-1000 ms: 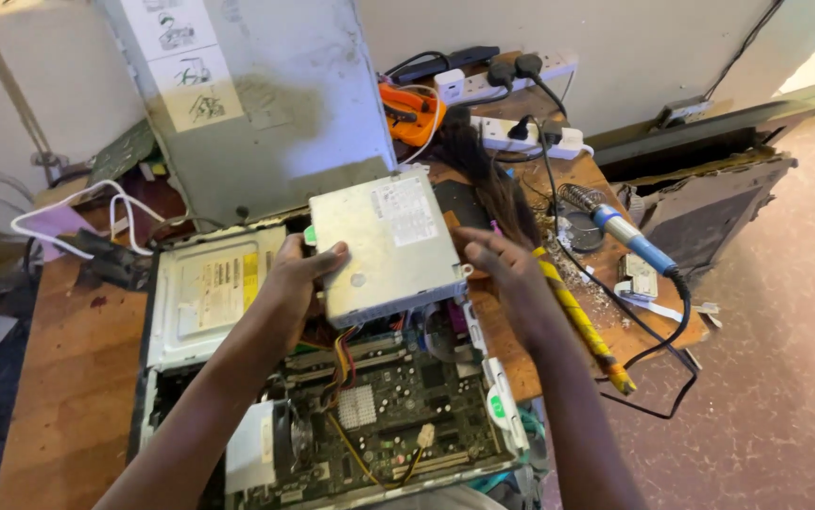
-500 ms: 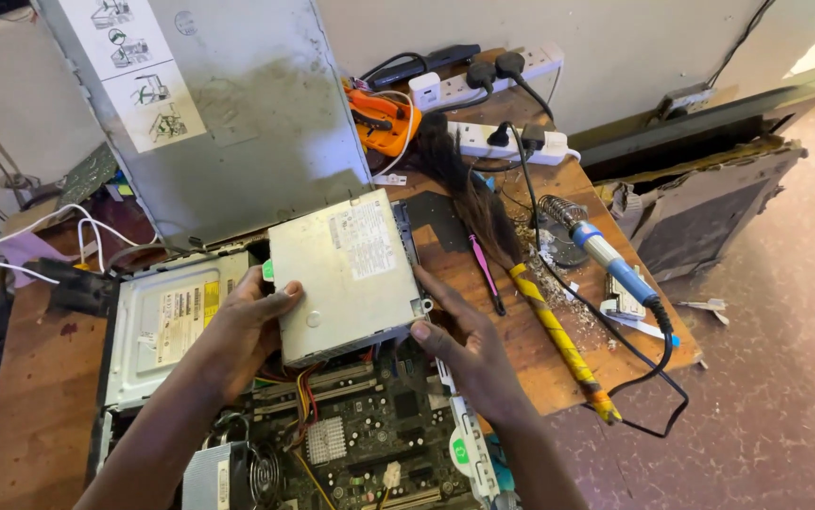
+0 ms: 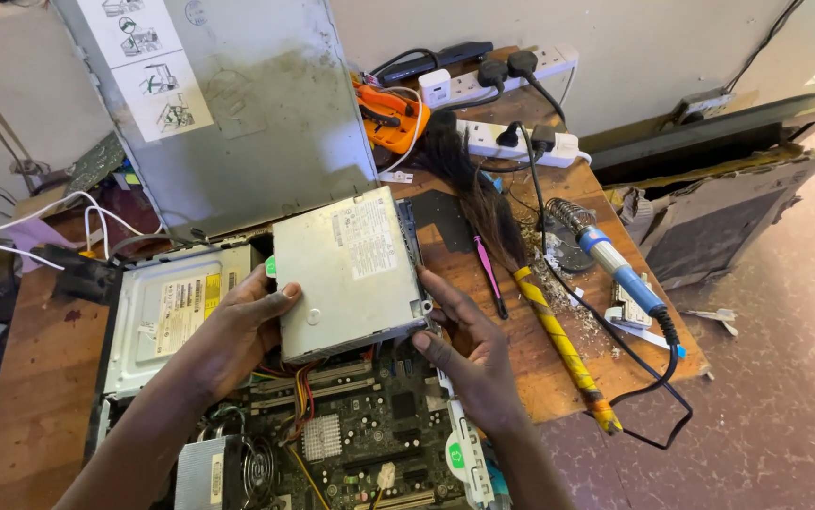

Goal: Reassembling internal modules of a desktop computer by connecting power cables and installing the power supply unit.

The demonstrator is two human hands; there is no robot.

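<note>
The metal drive box [image 3: 351, 274] is held above the open computer case [image 3: 351, 444], the left hand [image 3: 242, 326] gripping one side edge and the right hand [image 3: 469, 349] the other. It looks rigid, rather heavy and smooth, so the edges seem the safest place to hold.

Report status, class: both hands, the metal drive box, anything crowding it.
Left hand and right hand grip the grey drive box by its sides. Box tilted above the open computer case. Optical drive close at its left; brush lies right.

Electronics repair workshop, opened computer case [image 3: 237, 123], soldering iron [image 3: 620, 269], power strips [image 3: 506, 142], wooden bench [image 3: 29, 397]
</note>
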